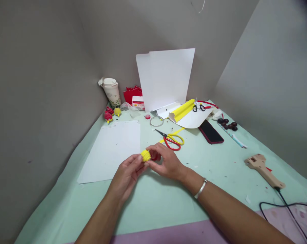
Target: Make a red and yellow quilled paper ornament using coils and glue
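A small rounded piece of yellow ridged paper point(145, 156) is held just above the table, between both hands. My left hand point(129, 169) pinches its left side with thumb and fingers. From the right, my right hand point(166, 161) grips it between thumb and forefinger. Something red shows partly between the right fingers; most of it is hidden. Beyond the right hand lie scissors point(171, 138) with red and yellow handles, their blades apart. A white paper sheet point(112, 149) lies flat on the left.
At the back left stand ridged red ornaments point(108, 116), a yellow one point(117, 111) and a lidded cup point(111, 92). White boards point(168, 74) lean on the wall. A phone point(211, 131), a glue gun point(264, 169) with its cord and dark beads point(228, 124) are on the right.
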`<state>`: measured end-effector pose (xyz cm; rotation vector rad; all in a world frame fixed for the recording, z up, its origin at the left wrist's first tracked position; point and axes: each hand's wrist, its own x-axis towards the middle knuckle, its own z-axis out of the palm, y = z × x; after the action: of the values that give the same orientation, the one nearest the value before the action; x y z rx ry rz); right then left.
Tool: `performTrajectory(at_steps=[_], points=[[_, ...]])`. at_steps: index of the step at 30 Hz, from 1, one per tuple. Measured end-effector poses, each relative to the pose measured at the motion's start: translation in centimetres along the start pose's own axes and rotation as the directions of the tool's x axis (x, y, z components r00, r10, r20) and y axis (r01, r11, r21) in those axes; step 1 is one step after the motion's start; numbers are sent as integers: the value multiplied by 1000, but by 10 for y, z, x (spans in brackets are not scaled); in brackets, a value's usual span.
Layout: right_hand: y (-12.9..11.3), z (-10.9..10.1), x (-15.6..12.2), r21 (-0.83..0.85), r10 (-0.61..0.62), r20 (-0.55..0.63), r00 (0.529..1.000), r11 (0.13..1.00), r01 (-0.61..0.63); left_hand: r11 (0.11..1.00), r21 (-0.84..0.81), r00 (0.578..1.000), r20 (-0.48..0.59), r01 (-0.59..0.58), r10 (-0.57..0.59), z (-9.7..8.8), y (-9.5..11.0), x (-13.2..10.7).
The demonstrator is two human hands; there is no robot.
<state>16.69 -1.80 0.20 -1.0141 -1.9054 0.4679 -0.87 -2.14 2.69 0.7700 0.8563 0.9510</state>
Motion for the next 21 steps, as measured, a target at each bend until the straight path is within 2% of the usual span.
performTrajectory(at_steps=[11,21], points=[[-10,9,-1,-44,-9,-179,984,999,1,997,-65,997,-67,-32,27,7,-3,0],[-13,11,-3,-70,-39,-214,976,997,24,991,-102,991,-112,-83,72,9,-6,3]])
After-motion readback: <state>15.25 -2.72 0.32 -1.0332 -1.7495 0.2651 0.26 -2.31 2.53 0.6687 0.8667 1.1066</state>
